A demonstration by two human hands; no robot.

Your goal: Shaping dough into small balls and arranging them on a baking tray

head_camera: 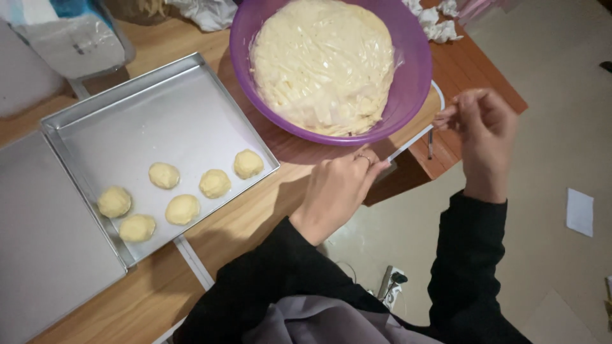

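A purple bowl [408, 83] sits at the far edge of the wooden bench [255, 216], its dough [322, 64] covered with clear film, likely to keep it from drying. Beside it, within easy reach, a metal tray [159, 108] holds six dough balls [182, 209] spaced apart in its near corner, leaving most of the tray bare. Both hands work a thin white strip [411, 141] stretched between them just in front of the bowl's near rim. The left hand [338, 191] is curled nearly closed, fingertips pinching the strip's lower end at the bench edge. The right hand [484, 134], out past the bench over the floor [548, 127], pinches the upper end between thumb and forefinger, the other fingers folded loosely.
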